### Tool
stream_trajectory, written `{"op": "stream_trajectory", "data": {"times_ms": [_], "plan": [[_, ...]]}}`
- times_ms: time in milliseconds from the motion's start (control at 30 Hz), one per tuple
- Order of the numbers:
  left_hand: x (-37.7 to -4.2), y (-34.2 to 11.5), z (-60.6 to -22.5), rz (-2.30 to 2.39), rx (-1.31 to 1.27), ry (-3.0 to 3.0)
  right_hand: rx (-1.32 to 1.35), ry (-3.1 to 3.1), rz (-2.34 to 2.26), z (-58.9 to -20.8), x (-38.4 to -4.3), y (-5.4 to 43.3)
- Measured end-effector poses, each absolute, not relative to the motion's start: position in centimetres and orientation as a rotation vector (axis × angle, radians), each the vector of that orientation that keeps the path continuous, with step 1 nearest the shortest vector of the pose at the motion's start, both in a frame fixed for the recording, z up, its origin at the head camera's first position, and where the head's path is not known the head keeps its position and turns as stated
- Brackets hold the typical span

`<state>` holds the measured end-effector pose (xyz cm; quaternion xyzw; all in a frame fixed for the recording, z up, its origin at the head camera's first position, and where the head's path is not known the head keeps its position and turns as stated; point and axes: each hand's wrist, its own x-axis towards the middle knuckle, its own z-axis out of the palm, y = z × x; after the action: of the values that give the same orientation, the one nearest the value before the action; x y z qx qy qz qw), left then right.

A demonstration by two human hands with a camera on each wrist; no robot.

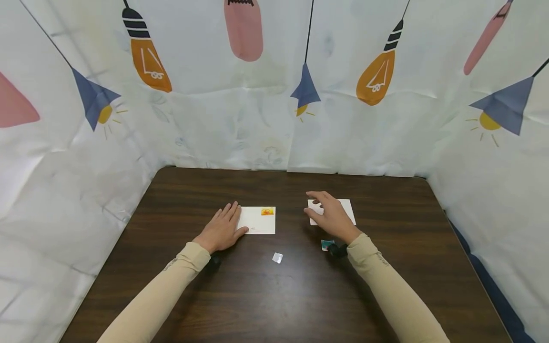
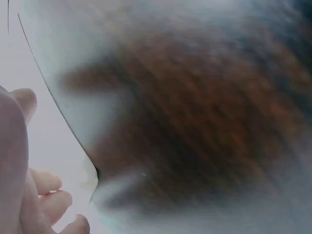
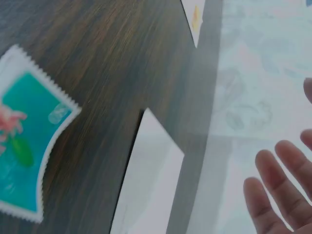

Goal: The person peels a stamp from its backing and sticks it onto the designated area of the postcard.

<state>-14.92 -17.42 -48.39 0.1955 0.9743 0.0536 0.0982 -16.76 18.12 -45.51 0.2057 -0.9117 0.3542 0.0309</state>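
Observation:
My left hand (image 1: 221,228) lies with its fingers outstretched on the left end of a white envelope or card (image 1: 256,224), covering that end. An orange and yellow stamp (image 1: 267,211) is at its upper right corner. Over a second white envelope or card (image 1: 345,209) is my right hand (image 1: 332,216), its fingers spread and loosely bent, holding nothing. The right wrist view shows these fingers (image 3: 274,183) apart from that envelope or card. Below the right wrist lies a teal stamp (image 3: 36,141) with a pink flower and scalloped white edges.
A small silvery white piece (image 1: 277,257) lies on the dark wooden table (image 1: 266,305) between the forearms. Patterned white cloth (image 1: 240,124) hangs behind the table and at its sides. The left wrist view is mostly blurred.

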Motion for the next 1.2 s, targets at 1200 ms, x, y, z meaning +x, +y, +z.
{"op": "stream_trajectory", "data": {"times_ms": [1200], "plan": [[-17.1,-10.7,-46.4,0.251,0.819,2.913,0.346,-2.852,1.455,-48.8,-13.2,24.4]]}}
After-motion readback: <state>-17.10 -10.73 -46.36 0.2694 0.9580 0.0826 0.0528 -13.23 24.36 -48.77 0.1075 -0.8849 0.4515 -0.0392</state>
